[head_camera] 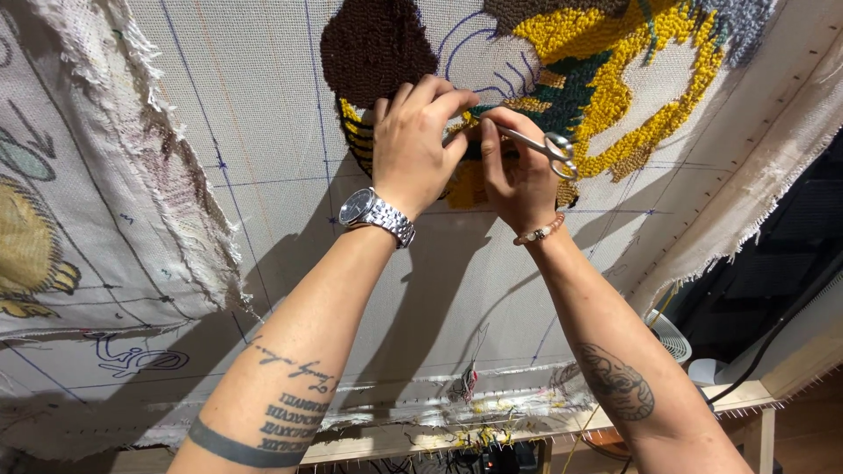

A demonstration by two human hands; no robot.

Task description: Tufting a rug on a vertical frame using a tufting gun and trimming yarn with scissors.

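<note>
Both hands raised to a stretched cloth [263,114] on a wooden frame [746,399], working at a tufted patch of yarn. Left hand [413,145] curled with fingertips pinched together, pressed to the pile just beside the tip of the scissors [536,145]; what the pinch grips, if anything, cannot be told, probably a strand or tuft. Right hand [518,175] closed around the scissors, thumb and fingers through the loops, handle end sticking out to the right of the knuckles.

Long axis of the scissors running from the loops on the right, up and leftward, to the blades meeting the left fingertips. Blades nearly hidden between the two hands; open or shut impossible to make out. Cutting spot between the hands, touching both, a little nearer the left fingertips.

Yarn right at the hands: yellow [632,79] spreading up and right of the right hand, dark green [562,96] just above the right knuckles, a brown round [373,44] above the left hand. Blue drawn lines on the bare cloth to the left of the left hand.

Wristwatch [378,215] on the left wrist, bead bracelet [540,231] on the right. A second, frayed cloth [88,175] hanging well left of the left forearm, partly cut off by the edge. A white fan [672,338] below the right forearm, half covered by it. Loose yarn ends along the frame's lower bar, too small to sort out.
</note>
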